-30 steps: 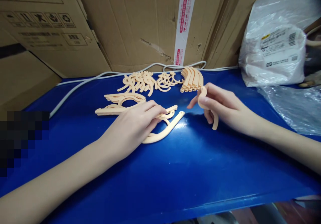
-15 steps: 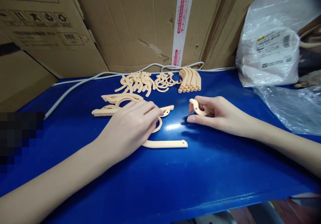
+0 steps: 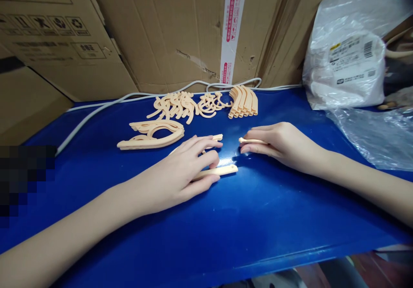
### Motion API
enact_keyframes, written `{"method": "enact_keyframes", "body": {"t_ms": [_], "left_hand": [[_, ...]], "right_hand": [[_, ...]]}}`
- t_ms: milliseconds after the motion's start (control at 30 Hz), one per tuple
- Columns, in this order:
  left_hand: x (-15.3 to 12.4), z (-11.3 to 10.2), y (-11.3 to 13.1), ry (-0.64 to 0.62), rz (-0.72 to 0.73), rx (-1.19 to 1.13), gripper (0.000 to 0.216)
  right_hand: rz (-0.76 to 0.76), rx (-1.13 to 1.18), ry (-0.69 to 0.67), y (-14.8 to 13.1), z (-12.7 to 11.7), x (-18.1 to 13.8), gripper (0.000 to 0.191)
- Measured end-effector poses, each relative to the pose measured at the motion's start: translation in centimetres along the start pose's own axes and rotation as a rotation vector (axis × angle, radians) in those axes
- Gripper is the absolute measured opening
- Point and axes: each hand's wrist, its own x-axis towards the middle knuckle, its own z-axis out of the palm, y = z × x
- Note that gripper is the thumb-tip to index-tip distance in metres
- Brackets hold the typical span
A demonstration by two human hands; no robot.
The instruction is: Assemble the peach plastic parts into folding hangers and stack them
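My left hand (image 3: 180, 172) grips a long peach plastic hanger arm (image 3: 222, 170) on the blue table (image 3: 226, 228), its free end pointing right. My right hand (image 3: 280, 144) pinches a small curved peach hook piece (image 3: 250, 140), held flat with its tip pointing left, a short gap from the arm's end. Left of my left hand lies a small stack of assembled peach hanger parts (image 3: 151, 134). Behind them sit a heap of loose hook pieces (image 3: 180, 104) and a neat fan of curved strips (image 3: 243, 102).
Cardboard boxes (image 3: 180, 30) wall off the back of the table, with a white cable (image 3: 106, 105) running along their base. A white plastic bag (image 3: 348, 60) with a label and clear plastic film (image 3: 377, 137) lie at the right.
My left hand has pulled the hanger arm toward me and closed its fingers on it. My right hand has lowered and turned its hook piece flat, pointing at the arm.
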Motion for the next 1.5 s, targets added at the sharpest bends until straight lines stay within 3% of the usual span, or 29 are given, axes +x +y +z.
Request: {"method": "enact_keyframes", "body": {"t_ms": [167, 333, 600, 833, 1000, 1233, 1500], "left_hand": [[0.3, 0.3, 0.3, 0.089, -0.038, -0.025, 0.017], [0.3, 0.4, 0.4, 0.152, -0.064, -0.072, 0.014], [0.3, 0.6, 0.7, 0.135, -0.109, -0.083, 0.015], [0.2, 1.1, 0.4, 0.147, -0.065, 0.023, 0.020], [0.1, 1.0, 0.4, 0.104, -0.030, 0.088, 0.032], [0.2, 0.9, 0.4, 0.087, -0.031, 0.073, 0.032], [0.1, 1.0, 0.1, 0.082, -0.008, 0.102, 0.030]], "right_hand": [[0.133, 0.112, 0.019, -0.9, 0.0, -0.2, 0.039], [0.137, 0.083, -0.016, -2.0, 0.1, -0.2, 0.036], [0.031, 0.108, -0.061, -2.6, 0.3, -0.2, 0.036], [-0.018, 0.080, -0.060, -2.5, 0.7, -0.3, 0.037], [-0.068, -0.020, -0.046, -2.6, 0.7, -0.5, 0.037], [-0.132, -0.207, 0.023, -2.4, 0.9, -0.8, 0.045], [-0.232, -0.353, 0.103, -2.1, 0.9, -0.9, 0.039]]}}
